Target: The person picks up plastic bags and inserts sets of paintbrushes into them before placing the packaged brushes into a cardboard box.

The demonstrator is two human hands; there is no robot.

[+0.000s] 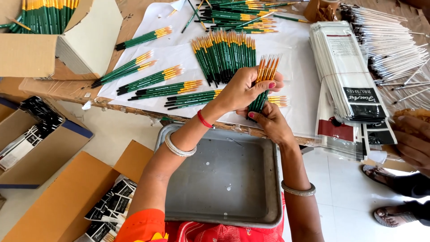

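My left hand (244, 89) and my right hand (268, 121) together hold a small bunch of green-handled paintbrushes (265, 76) with orange ferrules, tips pointing away from me. The left hand grips the bunch near its middle. The right hand supports the handle ends from below. Beside the bunch, several small sets of the same brushes (152, 79) lie in rows on white paper (174, 56). A larger fan of brushes (224, 54) rests just left of my hands.
A grey metal tray (224, 179) sits on my lap. A stack of flat clear packets (347, 76) lies to the right, with white-handled brushes (394, 49) beyond. Cardboard boxes (40, 148) stand at left. Another person's hand (414, 139) and sandalled feet (394, 197) are at right.
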